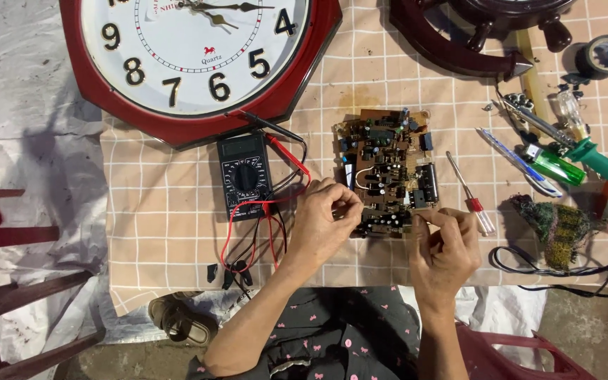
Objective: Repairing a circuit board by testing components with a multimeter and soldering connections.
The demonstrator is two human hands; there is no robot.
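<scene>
Now both hands (left hand point(324, 224), right hand point(447, 245)) pinch circuit board point(387, 167).

The one camera sits on my head, looking nearly straight down, fairly near, at the circuit board point(386, 171) mid-frame; the clock point(198, 60) lies above-left of it, my lap below it.

red clock point(177, 119), checked beige cloth point(177, 211), brown circuit board point(387, 169)
</scene>
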